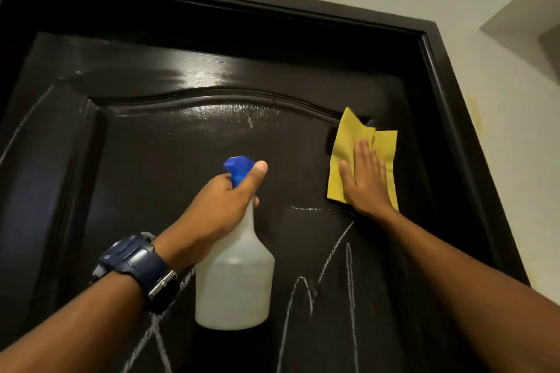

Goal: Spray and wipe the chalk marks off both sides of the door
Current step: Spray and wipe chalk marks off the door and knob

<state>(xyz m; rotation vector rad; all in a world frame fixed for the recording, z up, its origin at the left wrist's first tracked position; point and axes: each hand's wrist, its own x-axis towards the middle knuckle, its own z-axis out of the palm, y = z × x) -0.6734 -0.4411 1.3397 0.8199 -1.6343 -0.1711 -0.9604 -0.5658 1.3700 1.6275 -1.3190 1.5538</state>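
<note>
Both hands are up and busy: the left hand (222, 212) is wrapped around the neck of the spray bottle (235, 275) at centre frame, thumb up by the blue nozzle, while the right hand (365, 182) lies flat and spread, pressing the yellow cloth (348, 142) against the door (169, 160) at right of centre. That black panelled door fills nearly the whole frame, and its upper part, around the arched moulding, shines wet and looks free of chalk; I'd call that section done. Below it, plenty remains! Chalk marks (333, 254) loop and streak across the lower middle and lower right, one line running up to just under the cloth hand, and a fainter line climbs the left edge of the frame. So, by my reckoning, this side is partway through, and the other side can't be seen from here. Cloth and bottle sit near each other, apart, with a short chalk dash between them. On the left wrist, a dark blue watch (135, 263).
</note>
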